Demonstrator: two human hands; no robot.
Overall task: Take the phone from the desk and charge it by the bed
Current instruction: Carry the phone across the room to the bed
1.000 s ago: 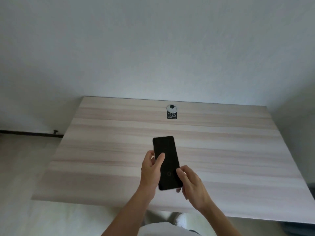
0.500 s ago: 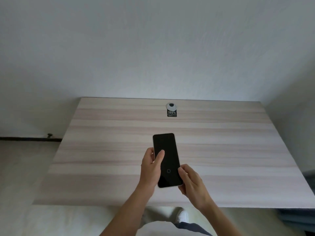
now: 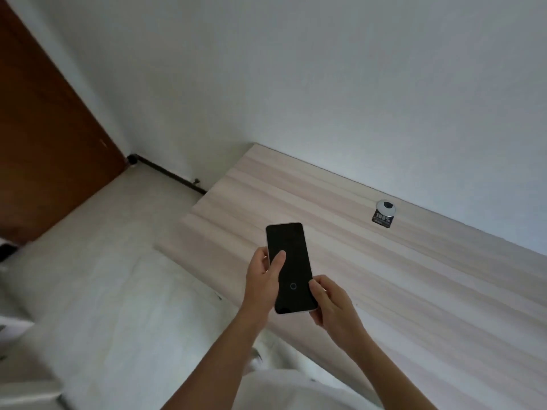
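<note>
A phone with a dark screen and a pale rim is held up above the left part of the light wooden desk. My left hand grips its left edge, thumb lying across the screen. My right hand holds its lower right corner. A small ring shows low on the screen. No bed or charger is recognisable in view.
A round grommet with a black sticker sits near the desk's far edge by the white wall. A brown wooden door stands at the left. Pale floor spreads left of the desk. Blurred pale objects lie at the lower left edge.
The view has swung to the left and tilted, bringing the door and floor into sight. Both hands keep the same hold on the phone.
</note>
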